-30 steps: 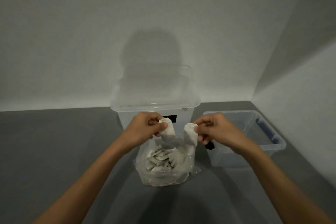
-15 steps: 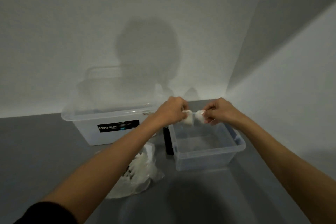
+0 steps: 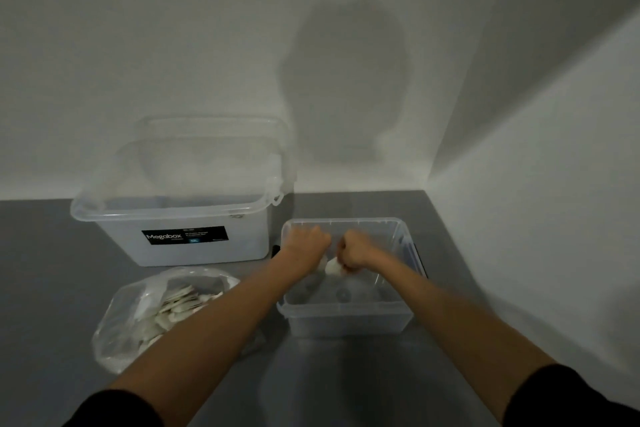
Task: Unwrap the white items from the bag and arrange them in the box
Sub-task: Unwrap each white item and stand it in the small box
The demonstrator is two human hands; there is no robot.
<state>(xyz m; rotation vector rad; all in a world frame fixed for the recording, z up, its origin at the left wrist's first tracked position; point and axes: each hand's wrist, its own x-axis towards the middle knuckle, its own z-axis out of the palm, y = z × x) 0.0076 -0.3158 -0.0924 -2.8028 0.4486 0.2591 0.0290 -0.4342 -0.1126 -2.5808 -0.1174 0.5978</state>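
Head view: both hands reach into the small clear box [image 3: 346, 321] at centre right, fists close together between its side walls. The right hand [image 3: 355, 253] grips a white item [image 3: 333, 267]. The left hand [image 3: 306, 243] is curled, but what it holds is hidden. The side wall [image 3: 536, 201] stands near the box's right. A large tub [image 3: 180, 250] sits just beside the box's left rim. The bag [image 3: 114, 333] of white pieces lies lower left, partly under the left forearm. Open grey table [image 3: 346, 374] lies in front of the box.

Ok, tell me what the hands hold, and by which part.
A white item, inside the box. The right hand pinches its right end; whether the left hand grips the other end is hidden.
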